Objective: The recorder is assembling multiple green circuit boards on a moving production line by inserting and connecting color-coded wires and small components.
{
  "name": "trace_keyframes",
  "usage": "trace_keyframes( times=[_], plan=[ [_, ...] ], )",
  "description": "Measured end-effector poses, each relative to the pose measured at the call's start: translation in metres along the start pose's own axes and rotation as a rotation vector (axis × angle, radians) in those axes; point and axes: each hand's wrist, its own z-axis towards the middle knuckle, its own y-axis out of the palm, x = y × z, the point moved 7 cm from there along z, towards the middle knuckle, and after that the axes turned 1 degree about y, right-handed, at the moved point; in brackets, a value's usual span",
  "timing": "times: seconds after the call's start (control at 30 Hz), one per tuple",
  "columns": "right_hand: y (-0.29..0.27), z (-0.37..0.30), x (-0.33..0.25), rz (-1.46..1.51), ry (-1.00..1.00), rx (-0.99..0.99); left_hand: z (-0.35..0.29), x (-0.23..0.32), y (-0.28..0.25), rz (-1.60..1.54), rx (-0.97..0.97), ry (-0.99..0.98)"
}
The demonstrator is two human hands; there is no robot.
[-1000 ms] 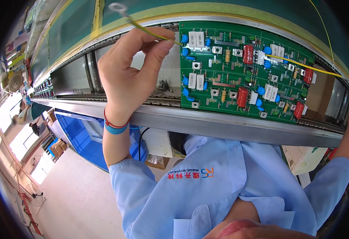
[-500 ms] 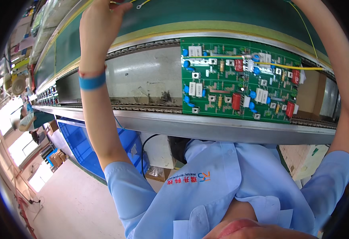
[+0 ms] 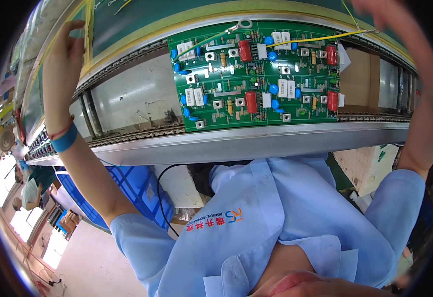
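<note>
My left hand [image 3: 69,52] is over the left end of the green work surface, beside a yellow tape strip. Its fingers are apart with nothing visible between them. Up at the top right, my right hand [image 3: 375,14] is smeared by motion and partly cut off, so its grip does not show. A thin yellow wire [image 3: 349,14] hangs close to it. On the rails lies a green circuit board panel [image 3: 256,79] with red, blue and white components. A green-yellow wire [image 3: 206,40] with a ring terminal [image 3: 245,24] and a yellow wire [image 3: 320,37] extend across it.
Loose ring-terminal wires [image 3: 122,7] lie on the green surface [image 3: 177,9]. A metal conveyor rail [image 3: 256,141] runs along my side, with blue crates [image 3: 127,190] below. Other boards [image 3: 41,144] stand farther left. Another person [image 3: 31,190] is in the left background.
My left hand has moved left, away from the loose wires. My right hand has come into view at the top right. The board appears farther left and higher as the view shifts.
</note>
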Motion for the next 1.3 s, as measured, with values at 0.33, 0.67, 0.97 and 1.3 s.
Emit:
trace_keyframes(
  times=[0.33, 0.67, 0.97, 1.3],
  plan=[
    [0.074, -0.08, 0.019, 0.317, -0.289, -0.133, -0.071, 0.006, -0.03, -0.397, 0.394, -0.268],
    [0.081, -0.082, 0.028, 0.424, -0.341, -0.069, -0.121, -0.003, -0.03, -0.698, 0.534, -0.318],
    [0.092, -0.094, 0.046, 0.306, -1.169, 0.277, -0.111, 0.045, -0.002, -0.88, 0.458, -0.297],
    [0.087, -0.087, 0.039, 0.276, -0.868, 0.158, -0.122, 0.049, 0.013, -0.952, 0.238, -0.211]
  ],
)
